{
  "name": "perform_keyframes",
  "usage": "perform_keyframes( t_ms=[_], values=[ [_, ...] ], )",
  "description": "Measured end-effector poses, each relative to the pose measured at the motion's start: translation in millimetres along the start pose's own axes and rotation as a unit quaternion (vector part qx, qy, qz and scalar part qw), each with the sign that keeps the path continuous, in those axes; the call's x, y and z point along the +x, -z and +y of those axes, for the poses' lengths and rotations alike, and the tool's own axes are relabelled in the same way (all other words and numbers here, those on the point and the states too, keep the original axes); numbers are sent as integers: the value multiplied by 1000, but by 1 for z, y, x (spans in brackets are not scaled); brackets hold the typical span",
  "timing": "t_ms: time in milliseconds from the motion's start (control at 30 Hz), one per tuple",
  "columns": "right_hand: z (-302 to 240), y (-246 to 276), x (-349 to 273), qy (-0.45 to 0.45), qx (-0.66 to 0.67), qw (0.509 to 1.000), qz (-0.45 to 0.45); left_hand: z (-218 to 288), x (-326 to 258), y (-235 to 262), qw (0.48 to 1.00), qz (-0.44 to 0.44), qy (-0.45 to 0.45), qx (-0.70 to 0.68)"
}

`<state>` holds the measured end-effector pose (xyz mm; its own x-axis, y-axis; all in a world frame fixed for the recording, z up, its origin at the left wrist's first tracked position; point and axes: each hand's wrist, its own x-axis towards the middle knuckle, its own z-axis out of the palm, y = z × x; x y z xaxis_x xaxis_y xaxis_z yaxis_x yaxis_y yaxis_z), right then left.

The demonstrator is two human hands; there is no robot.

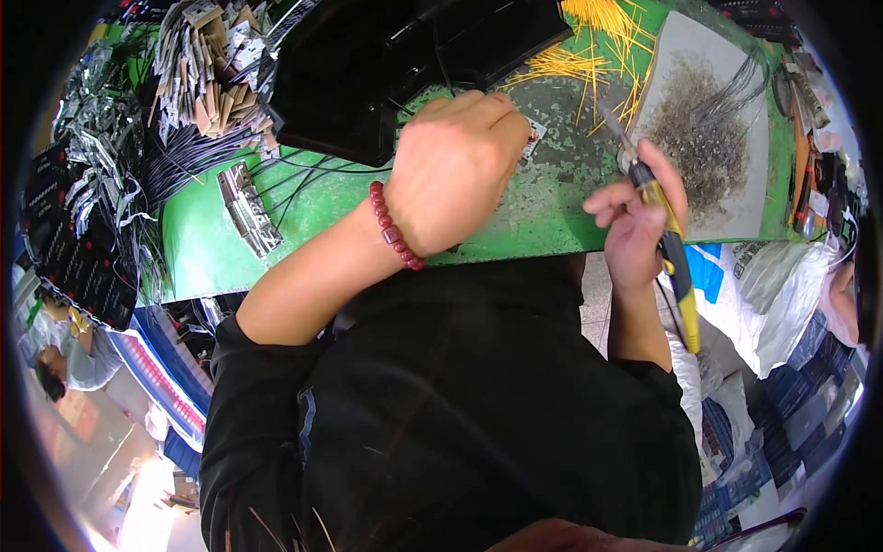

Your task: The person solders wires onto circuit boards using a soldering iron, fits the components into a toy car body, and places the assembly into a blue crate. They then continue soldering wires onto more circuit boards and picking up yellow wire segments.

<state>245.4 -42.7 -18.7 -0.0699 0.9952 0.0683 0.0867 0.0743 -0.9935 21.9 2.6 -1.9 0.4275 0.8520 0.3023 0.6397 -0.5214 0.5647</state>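
My left hand [457, 166], with a red bead bracelet at the wrist, is closed with its knuckles up above the green bench. Its fingertips are hidden beneath it, so what they hold cannot be made out. A small pale printed piece [533, 138] peeks out past its right side, and a thin black wire [354, 169] runs to it from the left. In my right hand [635, 225] is a yellow-and-black soldering iron [673, 248], gripped like a pen. Its thin metal tip points up and left over the bench, apart from my left hand.
Yellow wires [575, 64] lie loose at the back. A pale board [667, 97] at right carries brown-grey debris. A black tray [345, 92] stands behind my left hand. Flat pieces with black leads [212, 83] and a silvery metal strip bundle [248, 210] sit at left.
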Motion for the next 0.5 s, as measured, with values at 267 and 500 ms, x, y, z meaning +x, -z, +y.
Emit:
perform_keyframes(
  t_ms=[267, 500],
  values=[
    [7, 1, -13, 27, 6, 994, 103, -2, 3, -7, 1000, -8, -10, 5],
    [16, 4, -15, 41, 57, 995, 73, -2, 5, -8, 1000, -6, -1, -1]
  ],
)
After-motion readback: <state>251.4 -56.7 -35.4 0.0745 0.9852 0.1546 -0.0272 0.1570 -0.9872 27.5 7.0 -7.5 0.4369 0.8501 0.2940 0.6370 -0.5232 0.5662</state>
